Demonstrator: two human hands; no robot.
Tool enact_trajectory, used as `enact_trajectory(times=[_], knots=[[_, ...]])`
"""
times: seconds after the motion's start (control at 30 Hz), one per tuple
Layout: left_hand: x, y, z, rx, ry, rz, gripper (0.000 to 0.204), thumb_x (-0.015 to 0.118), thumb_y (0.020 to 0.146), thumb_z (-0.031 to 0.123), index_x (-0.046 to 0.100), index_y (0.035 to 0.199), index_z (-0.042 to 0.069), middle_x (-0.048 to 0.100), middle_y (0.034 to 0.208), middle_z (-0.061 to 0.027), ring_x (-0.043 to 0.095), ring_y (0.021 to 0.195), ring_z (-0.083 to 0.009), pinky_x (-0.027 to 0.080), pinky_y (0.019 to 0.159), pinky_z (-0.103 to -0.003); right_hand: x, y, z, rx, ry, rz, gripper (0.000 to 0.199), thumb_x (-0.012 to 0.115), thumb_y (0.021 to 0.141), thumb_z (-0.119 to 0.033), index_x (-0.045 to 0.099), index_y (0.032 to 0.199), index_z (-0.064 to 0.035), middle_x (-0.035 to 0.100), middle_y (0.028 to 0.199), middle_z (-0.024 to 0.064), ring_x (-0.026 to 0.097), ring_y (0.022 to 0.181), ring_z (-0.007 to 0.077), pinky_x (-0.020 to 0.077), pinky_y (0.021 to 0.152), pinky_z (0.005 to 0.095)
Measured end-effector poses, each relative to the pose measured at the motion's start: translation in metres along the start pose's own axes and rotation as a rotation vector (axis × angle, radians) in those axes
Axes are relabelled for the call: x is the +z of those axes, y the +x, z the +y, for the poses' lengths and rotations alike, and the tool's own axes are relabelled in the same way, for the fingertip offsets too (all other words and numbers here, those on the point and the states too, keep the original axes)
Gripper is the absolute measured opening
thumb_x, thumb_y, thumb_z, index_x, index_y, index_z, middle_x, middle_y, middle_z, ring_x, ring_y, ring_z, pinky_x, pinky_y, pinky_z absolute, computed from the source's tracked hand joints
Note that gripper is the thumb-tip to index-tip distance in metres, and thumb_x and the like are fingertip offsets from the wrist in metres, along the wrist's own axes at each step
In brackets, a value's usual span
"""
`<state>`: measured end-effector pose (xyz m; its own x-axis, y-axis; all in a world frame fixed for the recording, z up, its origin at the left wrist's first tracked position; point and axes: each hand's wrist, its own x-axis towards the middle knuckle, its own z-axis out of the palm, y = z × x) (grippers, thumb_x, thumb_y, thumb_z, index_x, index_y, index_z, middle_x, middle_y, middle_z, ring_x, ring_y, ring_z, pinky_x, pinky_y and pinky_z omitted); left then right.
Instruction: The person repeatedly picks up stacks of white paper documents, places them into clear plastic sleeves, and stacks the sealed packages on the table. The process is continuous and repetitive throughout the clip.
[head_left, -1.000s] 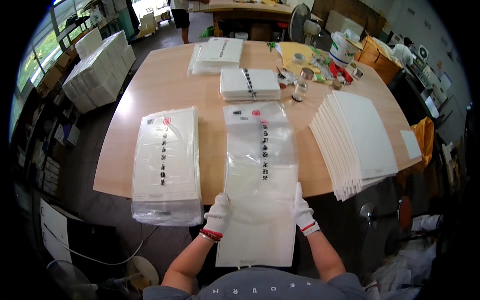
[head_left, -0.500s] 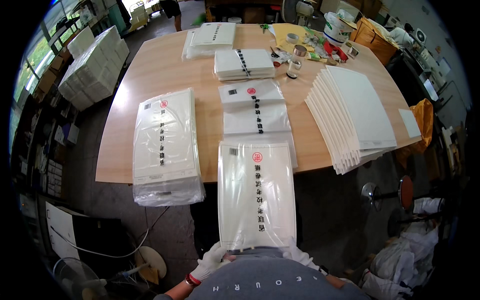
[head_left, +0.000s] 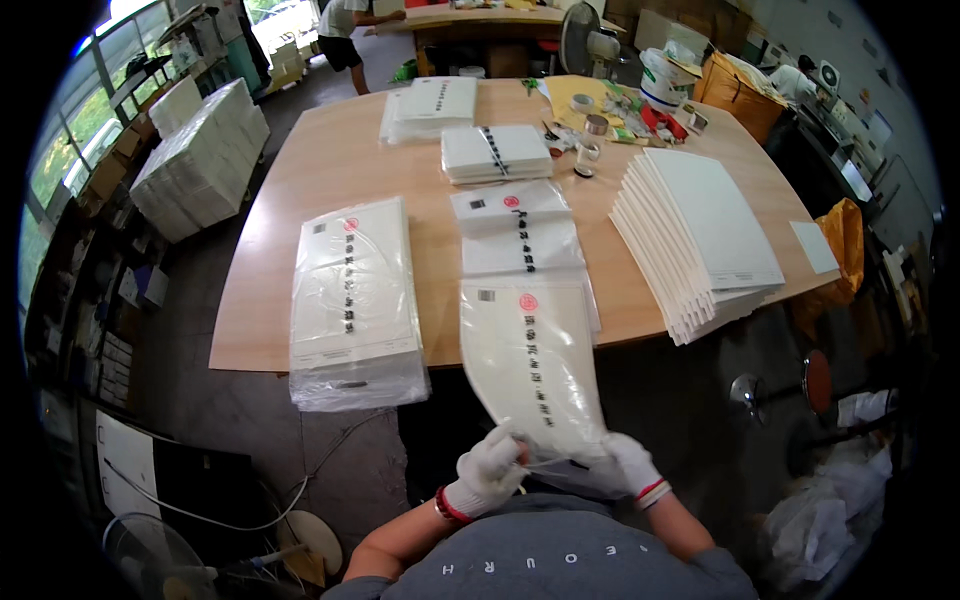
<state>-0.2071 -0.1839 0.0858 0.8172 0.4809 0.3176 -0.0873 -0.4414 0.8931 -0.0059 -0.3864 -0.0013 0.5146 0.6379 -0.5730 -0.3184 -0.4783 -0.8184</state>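
A clear plastic bag (head_left: 535, 365) with cream paper inside, marked by a red stamp and black print, slopes from the table's front edge toward me. My left hand (head_left: 488, 468), in a white glove with a red cuff, is closed on the near left corner of its loose plastic end. My right hand (head_left: 632, 464), gloved alike, grips the near right corner; its fingertips are partly hidden. Under the bag's far end lies a flat printed plastic bag (head_left: 518, 240). To the left is a stack of filled bags (head_left: 355, 280), its plastic ends hanging over the table edge.
A fanned stack of white sheets (head_left: 715, 225) lies on the right of the wooden table (head_left: 260, 300). Farther back are a folded bag stack (head_left: 497, 153), another bag pile (head_left: 440, 103), a glass jar (head_left: 588, 155) and a white bucket (head_left: 663, 82). A person (head_left: 345, 35) stands beyond.
Both hands have moved forward, away from my body, with the bag's near end. The bag now curves, and its loose plastic end is bunched. The view has tilted up, showing more of the person beyond.
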Motion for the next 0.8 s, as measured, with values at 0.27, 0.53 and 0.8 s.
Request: enact_trajectory(times=[0.27, 0.53, 0.8], knots=[[-0.089, -0.010, -0.017, 0.183, -0.079, 0.896, 0.036, 0.037, 0.096, 0.024, 0.045, 0.069, 0.003, 0.054, 0.077, -0.0092, 0.053, 0.068, -0.0192, 0.047, 0.062, -0.031, 0.147, 0.087, -0.118, -0.371, 0.481, -0.478, 0.043, 0.053, 0.088, -0.021, 0.046, 0.125, 0.0009, 0.056, 0.111, 0.0062, 0.055, 0.098, 0.0172, 0.0452, 0.086, 0.0304], [-0.239, -0.055, -0.214, -0.499, -0.102, 1.058, 0.011, 0.042, 0.083, 0.004, 0.052, 0.082, 0.008, 0.051, 0.078, -0.0013, 0.049, 0.070, -0.0122, 0.043, 0.065, -0.025, 0.279, 0.171, -0.083, 0.026, 0.066, -0.674, 0.025, 0.050, 0.092, -0.023, 0.053, 0.104, -0.0014, 0.053, 0.073, 0.0028, 0.051, 0.054, 0.0106, 0.0532, 0.054, 0.0304], [-0.075, -0.061, -0.183, -1.082, -0.246, 0.763, 0.021, 0.046, 0.077, 0.001, 0.053, 0.097, 0.002, 0.058, 0.084, -0.0093, 0.056, 0.073, -0.0175, 0.048, 0.066, -0.031, 0.169, 0.146, -0.033, 0.164, -0.027, -0.716, 0.035, 0.047, 0.094, -0.021, 0.044, 0.123, -0.0030, 0.052, 0.079, 0.0012, 0.047, 0.060, 0.0077, 0.0463, 0.054, 0.0232]])
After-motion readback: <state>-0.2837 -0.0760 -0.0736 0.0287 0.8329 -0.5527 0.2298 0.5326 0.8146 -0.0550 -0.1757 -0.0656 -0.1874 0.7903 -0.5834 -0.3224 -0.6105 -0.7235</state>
